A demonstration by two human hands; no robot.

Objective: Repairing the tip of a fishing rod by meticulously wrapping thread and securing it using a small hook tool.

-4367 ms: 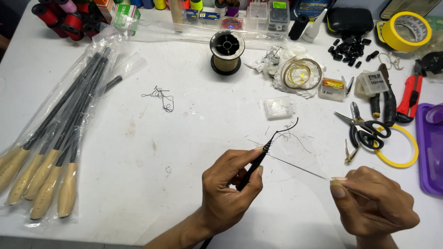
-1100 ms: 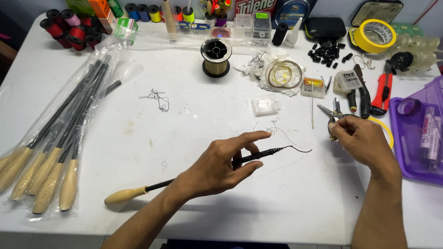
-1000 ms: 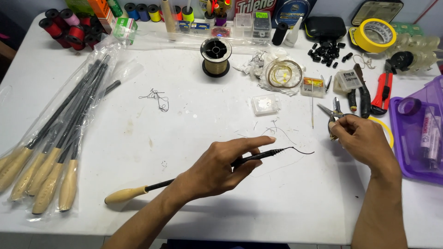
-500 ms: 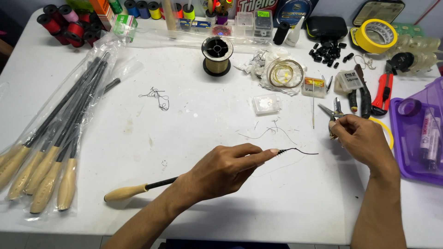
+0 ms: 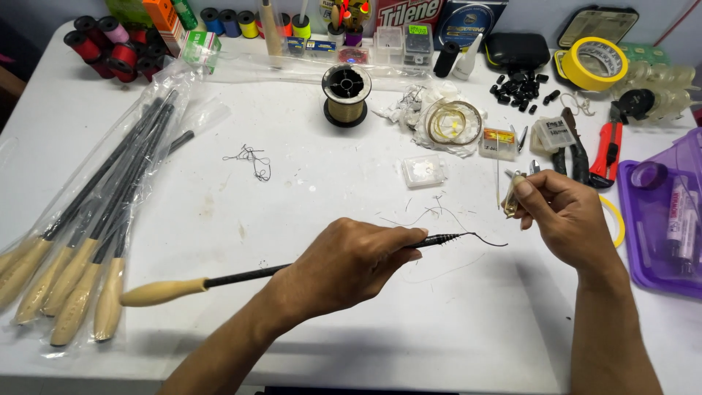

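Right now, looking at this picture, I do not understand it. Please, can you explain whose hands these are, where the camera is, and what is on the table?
A camera worn on the person's head looks down at their own bare hands over a white table. The left hand grips a thin black rod with a wooden handle. The right hand pinches a small metal tool at the fingertips. Similar bagged rods lie left; a spool of line, yellow tape and red pliers lie behind.

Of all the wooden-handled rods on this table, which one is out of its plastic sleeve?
The one in the left hand: this rod is bare, gripped mid-shaft, while the others lie bagged at the table's left edge.
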